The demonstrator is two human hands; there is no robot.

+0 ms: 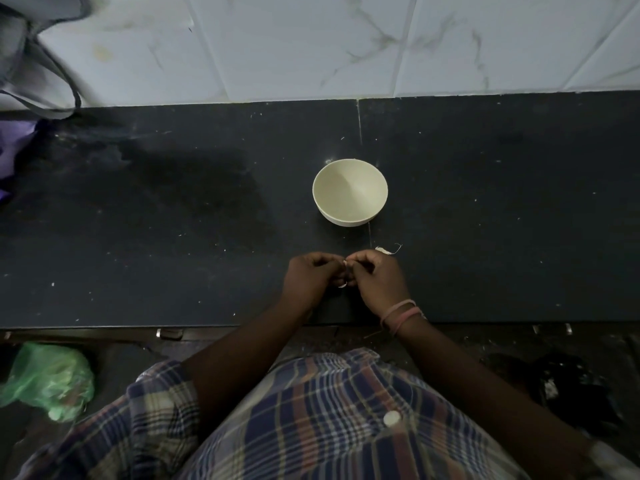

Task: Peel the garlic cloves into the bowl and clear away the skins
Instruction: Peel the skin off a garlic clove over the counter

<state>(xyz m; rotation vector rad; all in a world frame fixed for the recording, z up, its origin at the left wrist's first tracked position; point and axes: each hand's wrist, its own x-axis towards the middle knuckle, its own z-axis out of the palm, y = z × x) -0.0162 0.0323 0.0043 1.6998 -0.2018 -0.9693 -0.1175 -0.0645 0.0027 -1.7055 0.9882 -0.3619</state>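
Note:
A cream bowl [349, 192] stands on the black counter [173, 237], and I see nothing inside it. Just in front of it my left hand [310, 277] and my right hand [375, 278] meet, fingers curled. Between their fingertips they pinch a garlic clove [345, 263], of which only small pale bits show. A scrap of skin [343, 285] hangs below the fingers. Another piece of garlic skin [386, 250] lies on the counter just beyond my right hand.
A white tiled wall [346, 46] backs the counter. A grey bag [31, 64] and purple cloth [14, 150] sit at the far left. A green plastic bag [48, 379] lies on the floor at lower left, dark debris at lower right.

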